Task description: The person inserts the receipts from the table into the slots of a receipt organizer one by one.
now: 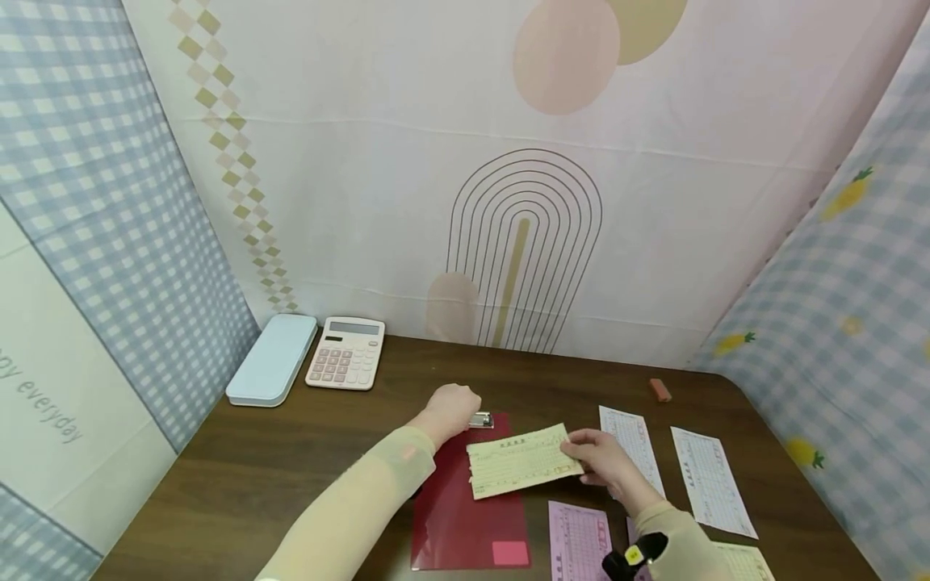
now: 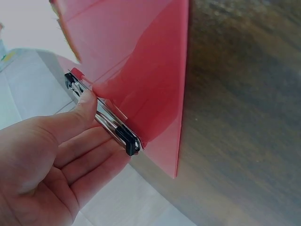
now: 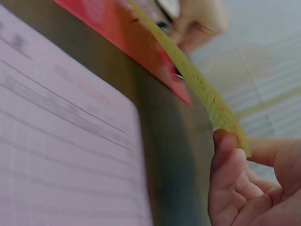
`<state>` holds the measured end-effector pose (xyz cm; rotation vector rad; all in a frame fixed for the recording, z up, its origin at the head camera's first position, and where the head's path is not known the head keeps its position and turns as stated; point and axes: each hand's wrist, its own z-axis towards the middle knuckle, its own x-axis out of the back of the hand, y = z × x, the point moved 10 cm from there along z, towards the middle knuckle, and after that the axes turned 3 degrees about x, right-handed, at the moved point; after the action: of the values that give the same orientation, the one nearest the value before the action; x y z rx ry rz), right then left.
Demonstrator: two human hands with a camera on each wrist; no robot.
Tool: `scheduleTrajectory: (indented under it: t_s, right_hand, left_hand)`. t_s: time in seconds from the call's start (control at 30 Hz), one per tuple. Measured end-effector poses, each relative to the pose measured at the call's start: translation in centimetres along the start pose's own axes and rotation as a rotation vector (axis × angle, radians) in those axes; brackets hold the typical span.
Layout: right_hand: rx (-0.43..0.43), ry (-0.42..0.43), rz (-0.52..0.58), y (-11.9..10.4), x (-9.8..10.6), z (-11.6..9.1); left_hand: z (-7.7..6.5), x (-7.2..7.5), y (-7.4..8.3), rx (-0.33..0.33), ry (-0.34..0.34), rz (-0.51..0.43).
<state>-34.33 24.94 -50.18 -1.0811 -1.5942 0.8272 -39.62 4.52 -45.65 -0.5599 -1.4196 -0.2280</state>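
My left hand is at the top of a red clipboard. In the left wrist view, its thumb and fingers pinch the clipboard's metal clip, which has black ends. Between the thumb and fingers of my right hand is the right end of a yellow printed form. That form is held over the clipboard's upper right part, just below the clip. Seen from the right wrist, the form is nearly edge-on and slightly bent. A pink rectangle marks the clipboard's lower right corner.
White printed slips lie on the right of the dark wooden table. Purple slips and another yellow slip are nearer me. A reddish-brown block, a calculator and a pale blue case lie farther back.
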Motion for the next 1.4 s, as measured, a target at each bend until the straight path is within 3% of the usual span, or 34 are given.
scheduleTrajectory:
  t_s: [0.23,0.5,0.73,0.93,1.4]
  right_hand:
    - [-0.019,-0.016,0.035,0.4,-3.6,-0.5]
    - [-0.041,-0.045,0.077,-0.4,-6.0,-0.4]
    - [-0.044,-0.045,0.179,-0.9,-7.9,0.1]
    - [-0.02,-0.028,0.212,-1.2,-8.6,0.4]
    - [-0.02,0.022,0.258,-1.2,-9.0,1.3]
  left_hand:
    - [0.0,-0.1,0.0,-0.001,-0.011,-0.008]
    - [0.1,-0.3,0.2,-0.02,-0.026,-0.022]
    - [0.2,-0.5,0.3,-0.023,-0.121,-0.083]
    - [0.1,-0.8,0.2,-0.009,-0.172,-0.128]
    - [0.5,-1.0,0.2,-0.015,-0.193,-0.186]
